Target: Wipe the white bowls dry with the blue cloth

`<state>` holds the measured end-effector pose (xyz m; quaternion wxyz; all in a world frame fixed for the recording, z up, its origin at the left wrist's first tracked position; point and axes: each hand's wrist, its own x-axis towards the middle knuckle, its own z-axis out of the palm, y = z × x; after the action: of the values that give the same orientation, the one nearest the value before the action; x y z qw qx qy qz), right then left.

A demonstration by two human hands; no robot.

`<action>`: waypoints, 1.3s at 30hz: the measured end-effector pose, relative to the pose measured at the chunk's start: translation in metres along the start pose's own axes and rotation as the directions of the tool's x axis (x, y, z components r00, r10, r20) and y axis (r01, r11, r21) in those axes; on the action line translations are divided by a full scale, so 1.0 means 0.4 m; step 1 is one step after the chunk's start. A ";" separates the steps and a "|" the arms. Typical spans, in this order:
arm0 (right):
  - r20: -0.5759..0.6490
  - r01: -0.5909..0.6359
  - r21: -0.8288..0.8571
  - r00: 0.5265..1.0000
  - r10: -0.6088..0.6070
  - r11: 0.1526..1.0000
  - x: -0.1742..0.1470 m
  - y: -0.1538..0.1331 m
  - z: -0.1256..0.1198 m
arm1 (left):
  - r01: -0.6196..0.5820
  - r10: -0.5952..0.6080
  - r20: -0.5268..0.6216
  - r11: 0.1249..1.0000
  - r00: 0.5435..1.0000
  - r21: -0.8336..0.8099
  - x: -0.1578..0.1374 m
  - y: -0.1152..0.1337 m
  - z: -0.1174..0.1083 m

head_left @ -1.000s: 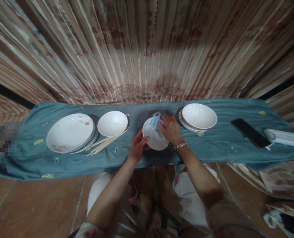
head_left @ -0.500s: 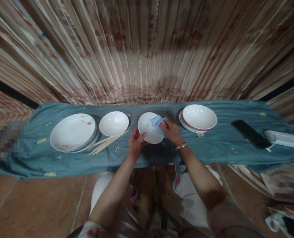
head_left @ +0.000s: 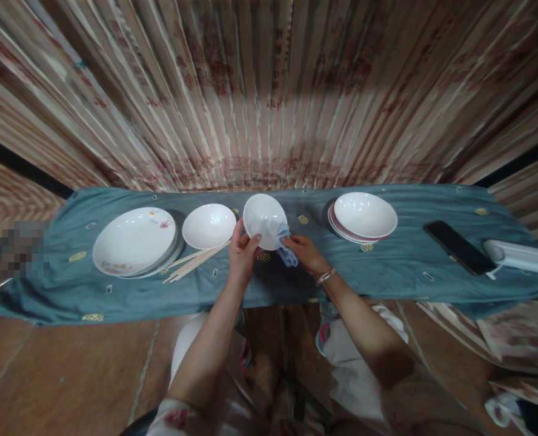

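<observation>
A white bowl (head_left: 263, 215) is held tilted above the cloth-covered table, its hollow side facing me. My left hand (head_left: 244, 251) grips its lower left rim, thumb on the inside and fingers behind. In my right hand (head_left: 306, 251) a light blue cloth (head_left: 288, 247) is pinched against the bowl's lower right rim, part of it hanging below. Just left of the held bowl, another white bowl (head_left: 209, 226) rests on the table, with several wooden chopsticks (head_left: 194, 264) lying in front of it and touching or close to its near edge.
Stacked plates (head_left: 135, 241) with a floral pattern stand at the left of the teal tablecloth (head_left: 260, 287). To the right are stacked bowls (head_left: 365, 215), a black phone (head_left: 458, 245) and a white device (head_left: 521, 255). A pleated curtain (head_left: 269, 97) hangs behind the table.
The held bowl has shifted up and left, tilting more toward me. My right hand and the cloth have moved from the bowl's inside upper right to its lower right rim.
</observation>
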<state>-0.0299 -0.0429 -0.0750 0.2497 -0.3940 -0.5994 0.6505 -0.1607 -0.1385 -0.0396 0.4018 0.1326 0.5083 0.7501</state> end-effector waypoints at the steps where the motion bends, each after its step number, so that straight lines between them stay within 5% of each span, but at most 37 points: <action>1: -0.020 0.008 -0.007 1.000 -0.008 1.000 0.001 -0.001 -0.002 | 0.003 -0.003 0.003 1.000 1.000 0.004 0.000 0.001 -0.001; 13: -0.121 0.182 -0.364 0.963 -0.240 0.913 0.039 -0.016 -0.090 | 0.103 -0.112 0.110 0.991 0.988 0.088 0.002 -0.002 -0.023; 21: -0.020 0.143 -0.215 0.988 -0.151 0.966 0.019 -0.024 -0.101 | 0.130 -0.151 0.148 0.981 0.977 0.141 0.007 0.007 -0.040; 31: -0.273 0.117 0.020 0.956 -0.107 0.993 -0.010 0.010 -0.013 | 0.043 -0.033 0.166 0.998 0.986 -0.054 -0.007 -0.054 -0.012; 39: -0.240 0.072 0.026 0.969 -0.063 0.997 -0.017 0.013 0.008 | -0.001 0.000 0.137 1.000 0.991 0.008 -0.011 -0.077 -0.004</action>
<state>-0.0277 -0.0510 -0.0786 0.3490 -0.4445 -0.5666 0.5997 -0.1445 -0.1378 -0.0662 0.4349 0.1855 0.4825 0.7373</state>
